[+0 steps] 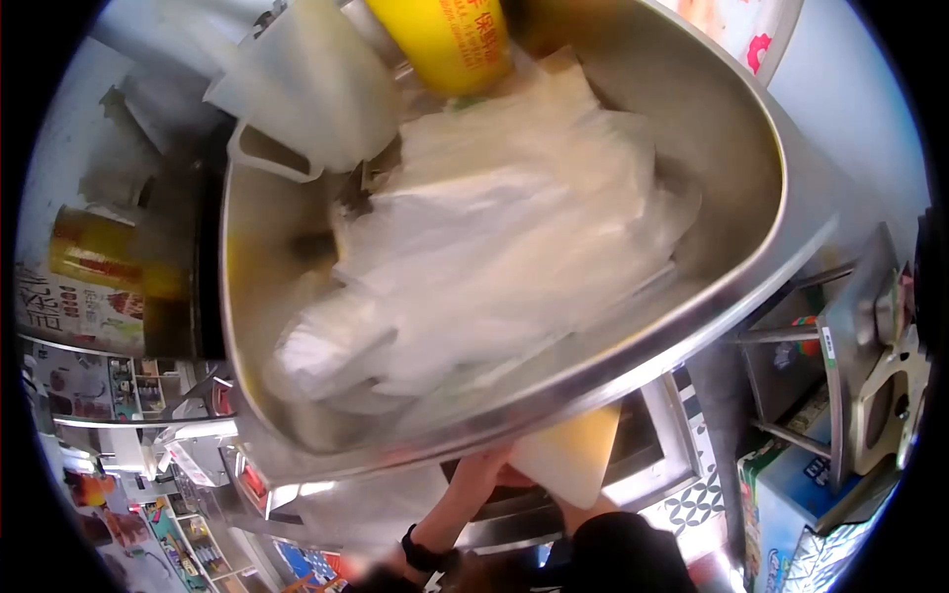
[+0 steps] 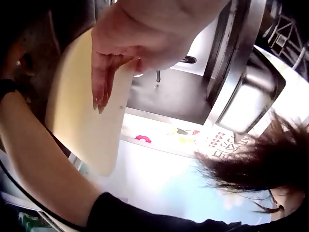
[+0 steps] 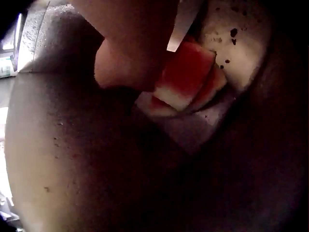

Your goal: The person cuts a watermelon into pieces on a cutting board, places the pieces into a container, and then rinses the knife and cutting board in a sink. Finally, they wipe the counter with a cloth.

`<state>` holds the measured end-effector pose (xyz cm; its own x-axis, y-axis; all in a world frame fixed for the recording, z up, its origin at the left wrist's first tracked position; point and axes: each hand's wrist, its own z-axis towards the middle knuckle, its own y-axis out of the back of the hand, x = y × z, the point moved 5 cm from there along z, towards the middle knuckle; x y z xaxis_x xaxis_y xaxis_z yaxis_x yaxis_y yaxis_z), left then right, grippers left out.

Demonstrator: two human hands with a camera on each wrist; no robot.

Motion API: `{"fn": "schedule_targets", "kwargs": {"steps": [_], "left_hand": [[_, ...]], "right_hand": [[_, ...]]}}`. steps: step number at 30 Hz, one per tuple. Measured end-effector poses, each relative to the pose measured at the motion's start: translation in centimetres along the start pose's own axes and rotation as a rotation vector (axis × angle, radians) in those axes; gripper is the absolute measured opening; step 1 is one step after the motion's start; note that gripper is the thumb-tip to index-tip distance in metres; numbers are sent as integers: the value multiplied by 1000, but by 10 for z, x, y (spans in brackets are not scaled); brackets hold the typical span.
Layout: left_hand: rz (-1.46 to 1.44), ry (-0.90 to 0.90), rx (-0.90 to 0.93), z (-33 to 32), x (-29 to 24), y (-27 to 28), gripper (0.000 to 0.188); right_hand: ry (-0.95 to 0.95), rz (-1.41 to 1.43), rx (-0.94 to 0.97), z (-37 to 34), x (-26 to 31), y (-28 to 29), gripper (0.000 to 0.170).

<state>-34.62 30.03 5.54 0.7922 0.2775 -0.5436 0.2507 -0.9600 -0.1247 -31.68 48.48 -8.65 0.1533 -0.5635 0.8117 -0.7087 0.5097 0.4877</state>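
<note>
My left hand (image 2: 145, 36) grips the edge of a pale cutting board (image 2: 89, 116), fingers lying over its face. In the head view the left hand (image 1: 479, 474) is at the upper left of the tilted board (image 1: 571, 455), below the metal basin's front edge. The right arm passes behind that board, which hides the right hand there. In the dim right wrist view my right hand (image 3: 137, 53) is right beside red-fleshed watermelon pieces (image 3: 186, 75) with pale rind. Its fingers are mostly hidden, and I cannot tell whether they hold a piece. Dark specks dot a pale surface (image 3: 244, 41) nearby.
Crumpled clear plastic film (image 1: 514, 237) fills much of the metal basin (image 1: 727, 128). A translucent pitcher (image 1: 316, 94) and a yellow tub (image 1: 450, 44) stand at its back. A metal rack (image 1: 791, 336) and a blue carton (image 1: 791, 504) are at right.
</note>
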Motion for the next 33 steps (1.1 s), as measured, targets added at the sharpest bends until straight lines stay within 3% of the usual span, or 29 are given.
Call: {"fn": "schedule_targets", "kwargs": {"steps": [4,7,8,9,10,11,13,16,18,22,24,26,27,29,30,31,32,33], "left_hand": [[-18,-97,155,1,-14,-7,42],[-57,-48,130,12,-20,-15,41],[-42,-24,139,20,-15,-11,42],[-23,3,141,21,-14,-9,43],[3,-25,128,16,-22,-10,42],[30,-48,112,12,-29,-11,42],[125,-81,106,22,-16,-3,38],[211,-146,98,33,5,-9,39],[305,-134,109,29,8,-19,40],[227,-87,15,-7,18,-13,40],[337,-383,-15,16,65,26,35],[13,-235,-50,-32,63,35,33],[-55,-199,-75,-44,69,39,34],[-58,-163,-150,-69,70,37,35],[-62,-143,-191,-78,72,40,35],[136,-244,-173,-71,88,48,36],[107,-231,-211,-77,93,49,36],[79,-218,-249,-84,98,49,36]], "right_hand": [[118,156,91,86,24,-42,23],[211,396,326,65,56,-20,22],[254,292,399,43,62,-9,22],[329,-53,420,15,73,8,18],[748,-303,223,-19,71,20,23],[774,-200,170,-48,89,57,31],[663,-255,220,-96,93,98,49],[411,-76,-125,-141,99,161,35],[408,-1,-355,-160,108,193,35],[294,28,-347,-163,108,220,30],[387,26,-429,-151,129,250,25],[258,497,-567,-127,99,257,19],[313,430,-675,-109,100,265,18],[368,639,-774,-61,123,261,15],[308,690,-791,-27,100,243,18],[184,826,-679,6,95,224,18],[31,1003,-621,32,104,207,17],[68,979,-596,57,102,192,17]]}}
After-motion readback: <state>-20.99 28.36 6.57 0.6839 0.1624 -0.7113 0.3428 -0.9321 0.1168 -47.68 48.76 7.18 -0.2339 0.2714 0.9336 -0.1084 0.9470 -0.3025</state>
